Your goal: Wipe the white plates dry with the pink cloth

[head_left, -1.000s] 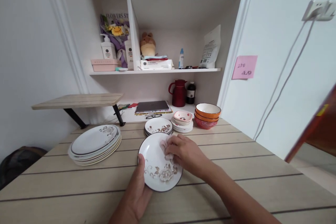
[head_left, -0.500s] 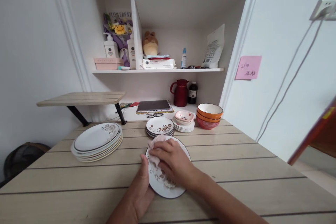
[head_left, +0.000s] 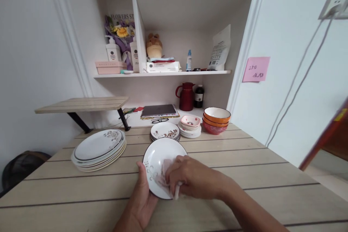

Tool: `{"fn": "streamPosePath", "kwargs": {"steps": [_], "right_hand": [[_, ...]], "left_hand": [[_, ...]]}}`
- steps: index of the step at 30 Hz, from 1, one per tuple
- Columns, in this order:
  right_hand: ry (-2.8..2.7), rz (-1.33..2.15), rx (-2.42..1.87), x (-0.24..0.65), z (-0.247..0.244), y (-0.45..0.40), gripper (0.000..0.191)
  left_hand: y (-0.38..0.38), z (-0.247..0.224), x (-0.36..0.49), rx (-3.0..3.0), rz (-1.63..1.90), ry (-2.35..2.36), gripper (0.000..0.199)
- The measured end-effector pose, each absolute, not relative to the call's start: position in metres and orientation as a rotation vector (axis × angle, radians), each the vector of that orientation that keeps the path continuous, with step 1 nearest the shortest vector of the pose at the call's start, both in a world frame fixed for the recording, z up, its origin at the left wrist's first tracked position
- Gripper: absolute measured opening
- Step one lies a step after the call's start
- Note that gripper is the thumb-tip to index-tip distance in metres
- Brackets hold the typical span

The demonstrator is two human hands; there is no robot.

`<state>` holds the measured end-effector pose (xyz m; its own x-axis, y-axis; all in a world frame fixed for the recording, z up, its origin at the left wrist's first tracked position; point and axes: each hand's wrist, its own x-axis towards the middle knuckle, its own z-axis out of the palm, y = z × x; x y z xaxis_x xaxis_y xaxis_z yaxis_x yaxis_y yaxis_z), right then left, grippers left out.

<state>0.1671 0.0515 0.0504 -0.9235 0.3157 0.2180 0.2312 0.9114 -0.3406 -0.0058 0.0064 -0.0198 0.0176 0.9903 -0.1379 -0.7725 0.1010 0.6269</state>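
Observation:
A white plate (head_left: 160, 152) with a dark rim and a floral print is tilted above the wooden table, near its front middle. My left hand (head_left: 143, 195) holds it from the lower left, thumb along the rim and the other fingers hidden beneath. In my right hand (head_left: 185, 175) is a bunched pale pink cloth (head_left: 164, 174), pressed on the lower right of the plate's face. Just behind stands a stack of small floral plates (head_left: 164, 130).
Large oval plates (head_left: 98, 145) are stacked at the left beside a raised wooden stand (head_left: 81, 104). Small dishes (head_left: 190, 121) and stacked bowls (head_left: 216, 116) stand at the back right. Behind them are a closed laptop (head_left: 158, 110), a red jug (head_left: 186, 96) and a dark bottle (head_left: 199, 96).
My right hand and the cloth have moved from the plate's upper left down to its lower right. The plate and my left hand have shifted slightly left.

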Motion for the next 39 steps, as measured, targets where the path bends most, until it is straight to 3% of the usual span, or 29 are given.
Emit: {"fn": "streamPosePath", "kwargs": {"steps": [5, 10, 15, 21, 27, 39], "right_hand": [[-2.571, 0.101, -0.843, 0.175, 0.044, 0.071, 0.018], [-2.352, -0.099, -0.958, 0.164, 0.027, 0.080, 0.018], [-2.311, 0.000, -0.879, 0.148, 0.021, 0.071, 0.027], [-2.514, 0.274, -0.585, 0.138, 0.029, 0.050, 0.048], [-2.611, 0.375, -0.403, 0.136, 0.029, 0.041, 0.028], [-2.409, -0.223, -0.911, 0.163, 0.031, 0.078, 0.018]], "left_hand": [[0.001, -0.007, 0.000, 0.419, 1.420, 0.759, 0.073], [0.001, -0.009, -0.002, 0.471, 1.297, 0.765, 0.064], [0.001, -0.010, -0.002, 0.458, 1.289, 0.562, 0.058], [0.002, -0.011, 0.000, 0.351, 1.273, 0.496, 0.067], [0.003, -0.010, -0.004, 0.338, 1.302, 0.479, 0.069], [-0.001, -0.006, 0.004, 0.378, 1.454, 0.649, 0.070]]}}
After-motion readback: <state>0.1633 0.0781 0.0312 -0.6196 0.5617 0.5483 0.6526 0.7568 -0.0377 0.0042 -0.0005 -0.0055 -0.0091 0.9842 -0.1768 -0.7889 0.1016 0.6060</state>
